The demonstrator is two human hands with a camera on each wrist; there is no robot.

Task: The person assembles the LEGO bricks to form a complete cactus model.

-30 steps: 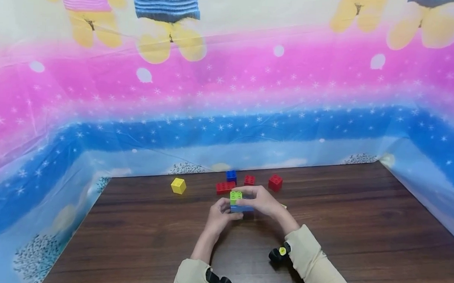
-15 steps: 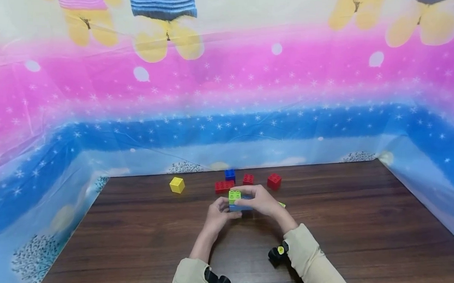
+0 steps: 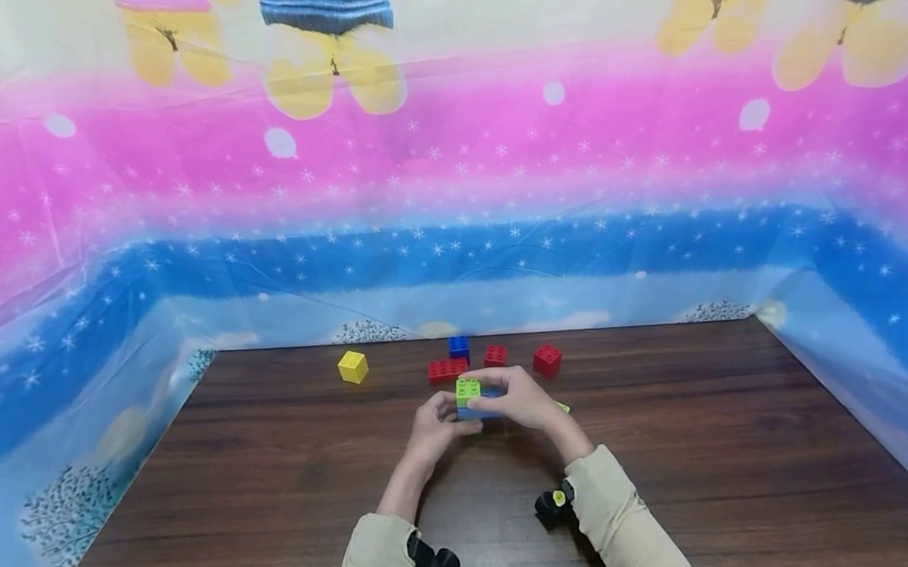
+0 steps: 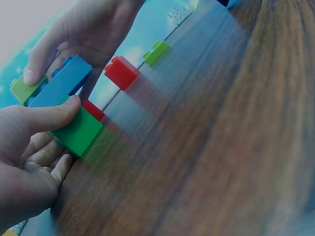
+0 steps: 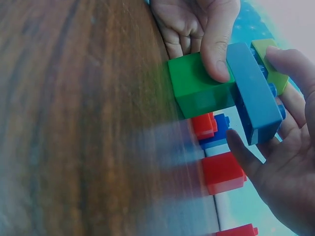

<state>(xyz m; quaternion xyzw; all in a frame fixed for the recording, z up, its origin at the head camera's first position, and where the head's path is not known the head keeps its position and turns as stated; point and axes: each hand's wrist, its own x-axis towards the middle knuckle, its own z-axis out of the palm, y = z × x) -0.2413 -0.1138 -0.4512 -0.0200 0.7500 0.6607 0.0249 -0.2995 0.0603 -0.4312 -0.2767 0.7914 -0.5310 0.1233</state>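
Observation:
Both hands work on a small stack of toy building bricks. Its base is a green brick (image 5: 202,88), standing on or close over the table. A longer blue brick (image 5: 256,93) lies across the green one and juts out to the right. My left hand (image 3: 432,429) grips the green brick, thumb pressed on its near side. My right hand (image 3: 522,400) pinches a lime brick (image 3: 468,391) between thumb and fingers at the blue brick's left end. In the right wrist view, blue studs show between the lime and blue bricks.
Behind the hands lie a yellow brick (image 3: 353,367), a dark blue brick (image 3: 458,347) and several red bricks (image 3: 547,360). Another lime brick (image 4: 156,52) sits partly hidden behind my right hand. A printed cloth (image 3: 456,233) rises along the back and sides of the wooden table (image 3: 282,469).

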